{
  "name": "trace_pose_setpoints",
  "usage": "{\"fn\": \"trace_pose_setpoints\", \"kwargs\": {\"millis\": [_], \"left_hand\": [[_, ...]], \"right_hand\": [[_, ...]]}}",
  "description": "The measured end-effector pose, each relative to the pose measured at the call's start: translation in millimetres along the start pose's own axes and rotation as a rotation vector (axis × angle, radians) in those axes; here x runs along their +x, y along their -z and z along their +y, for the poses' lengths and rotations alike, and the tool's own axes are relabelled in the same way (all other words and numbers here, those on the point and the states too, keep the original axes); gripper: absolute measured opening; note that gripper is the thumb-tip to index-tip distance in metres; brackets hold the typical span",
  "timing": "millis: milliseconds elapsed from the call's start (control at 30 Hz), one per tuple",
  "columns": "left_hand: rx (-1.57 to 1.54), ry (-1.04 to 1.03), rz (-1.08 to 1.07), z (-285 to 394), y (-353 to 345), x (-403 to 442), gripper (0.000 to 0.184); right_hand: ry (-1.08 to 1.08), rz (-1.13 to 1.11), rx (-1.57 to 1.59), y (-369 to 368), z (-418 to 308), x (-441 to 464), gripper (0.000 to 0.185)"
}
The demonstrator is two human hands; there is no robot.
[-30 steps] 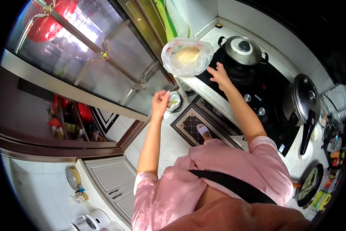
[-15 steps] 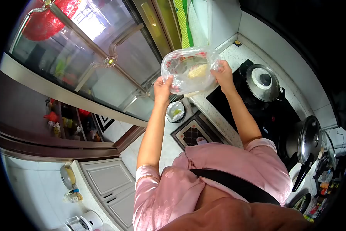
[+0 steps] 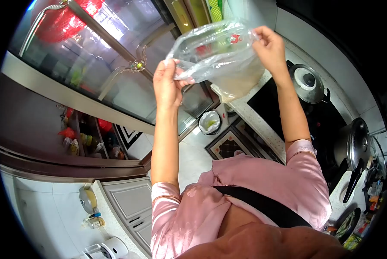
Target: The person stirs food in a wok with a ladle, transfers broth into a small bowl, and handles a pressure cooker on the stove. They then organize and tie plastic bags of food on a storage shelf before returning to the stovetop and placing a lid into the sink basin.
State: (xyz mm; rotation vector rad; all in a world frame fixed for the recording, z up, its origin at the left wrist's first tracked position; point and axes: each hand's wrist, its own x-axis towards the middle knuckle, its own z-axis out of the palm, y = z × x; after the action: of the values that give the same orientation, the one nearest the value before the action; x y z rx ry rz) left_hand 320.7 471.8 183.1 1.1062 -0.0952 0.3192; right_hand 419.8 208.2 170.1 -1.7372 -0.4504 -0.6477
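A clear plastic bag (image 3: 228,64) with red print is stretched wide between my two hands. My left hand (image 3: 169,84) pinches its rim on the left side. On the right, my right hand (image 3: 269,49) grips the opposite edge, fingers curled. The mouth of the bag gapes toward me. Something pale beige shows blurred through its lower part, by the counter corner; its kind I cannot make out.
A lidded pan (image 3: 307,84) sits on the black cooktop (image 3: 269,103) to the right, with a pressure cooker (image 3: 353,146) nearer me. Below, a lined trash bin (image 3: 209,123) stands on the floor by a patterned mat (image 3: 228,144). A glass-door cabinet (image 3: 128,43) rises at left.
Both hands have moved up in view and farther apart, pulling the bag's mouth wider. The pale yellowish content seen inside earlier is now hidden behind the plastic.
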Motion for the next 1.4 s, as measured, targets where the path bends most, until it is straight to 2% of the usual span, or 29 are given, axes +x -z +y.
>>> {"fn": "trace_pose_setpoints", "kwargs": {"millis": [33, 67, 133, 200, 267, 333, 367, 433, 500, 533, 600, 633, 700, 733, 767, 800, 867, 933, 967, 1000, 1067, 1167, 1200, 1233, 1267, 1300, 1333, 1367, 1400], "left_hand": [[-0.003, -0.031, -0.021, 15, 2, -3, 0.020], [0.013, -0.049, -0.041, 30, 5, -7, 0.023], [-0.025, -0.098, -0.118, 51, 11, -11, 0.025], [0.036, -0.112, -0.092, 72, -3, -24, 0.025], [0.111, -0.143, -0.095, 83, -17, -34, 0.026], [0.288, -0.199, -0.117, 89, -15, -44, 0.026], [0.312, -0.172, -0.106, 92, -3, -50, 0.025], [0.462, -0.225, -0.086, 97, 27, -73, 0.026], [0.670, -0.337, -0.023, 101, 66, -111, 0.040], [0.797, -0.373, -0.056, 103, 103, -129, 0.069], [1.002, -0.365, 0.116, 75, 172, -179, 0.105], [1.142, -0.280, 0.125, 48, 208, -207, 0.116], [1.504, -0.137, 0.119, 11, 228, -243, 0.117], [1.738, -0.078, 0.102, 0, 226, -253, 0.107], [1.741, -0.071, 0.133, -13, 236, -256, 0.107], [1.589, 0.093, 0.348, -25, 251, -255, 0.089], [1.415, 0.243, 0.579, -18, 271, -256, 0.071], [0.600, 0.221, 0.885, 2, 285, -263, 0.038], [0.429, -0.014, 0.882, 6, 292, -270, 0.026], [0.426, -0.033, 0.912, 13, 297, -279, 0.026], [0.196, -0.103, 0.931, 32, 296, -291, 0.024], [0.084, -0.093, 0.925, 65, 272, -292, 0.027], [0.042, -0.040, 0.929, 70, 276, -294, 0.029], [0.106, -0.008, 0.804, 73, 288, -302, 0.033], [0.115, -0.013, 0.815, 72, 296, -310, 0.033], [0.302, -0.019, 0.795, 72, 296, -317, 0.034], [0.490, -0.023, 0.773, 75, 298, -327, 0.036], [0.659, 0.031, 0.753, 82, 300, -341, 0.047], [0.673, 0.021, 0.775, 84, 305, -353, 0.047]], "right_hand": [[0.042, -0.034, 0.152, -4, -14, 4, 0.017], [0.034, -0.044, 0.158, -4, -31, 4, 0.017], [0.032, -0.247, 0.411, -15, -87, 3, 0.018], [0.117, -0.457, 0.526, -46, -101, 1, 0.032], [0.267, -0.691, 0.276, -70, -132, -17, 0.049], [0.403, -0.649, 0.311, -109, -141, -40, 0.059], [0.284, -0.674, 0.321, -121, -147, -46, 0.046], [0.234, -0.725, 0.425, -151, -136, -54, 0.039], [0.173, -0.719, 0.460, -174, -135, -67, 0.023], [0.169, -0.737, 0.485, -183, -137, -73, 0.023], [0.086, -0.823, 0.591, -203, -142, -85, 0.022], [0.105, -0.855, 0.667, -217, -152, -93, 0.021], [0.099, -0.922, 0.827, -243, -192, -116, 0.019], [0.160, -0.959, 0.736, -251, -216, -128, 0.017], [0.271, -0.956, 0.727, -261, -238, -143, 0.018], [0.298, -1.004, 0.769, -278, -254, -162, 0.018], [0.320, -1.043, 0.859, -285, -280, -180, 0.028], [0.321, -1.277, 0.876, -287, -287, -173, 0.052], [0.473, -1.227, 1.000, -298, -277, -174, 0.076], [0.372, -1.299, 1.018, -296, -267, -169, 0.087], [0.325, -1.233, 0.989, -320, -223, -174, 0.105], [0.146, -1.504, 0.756, -367, -158, -245, 0.114], [0.238, -1.397, 0.761, -360, -177, -264, 0.090], [0.099, -1.378, 0.766, -374, -190, -279, 0.069], [-0.045, -1.355, 0.772, -386, -199, -295, 0.050], [-0.182, -1.338, 0.776, -400, -206, -300, 0.033], [-0.319, -1.320, 0.777, -414, -214, -304, 0.020], [-0.426, -1.239, 0.908, -423, -221, -312, 0.014], [-0.417, -1.257, 0.928, -429, -230, -320, 0.014]]}}
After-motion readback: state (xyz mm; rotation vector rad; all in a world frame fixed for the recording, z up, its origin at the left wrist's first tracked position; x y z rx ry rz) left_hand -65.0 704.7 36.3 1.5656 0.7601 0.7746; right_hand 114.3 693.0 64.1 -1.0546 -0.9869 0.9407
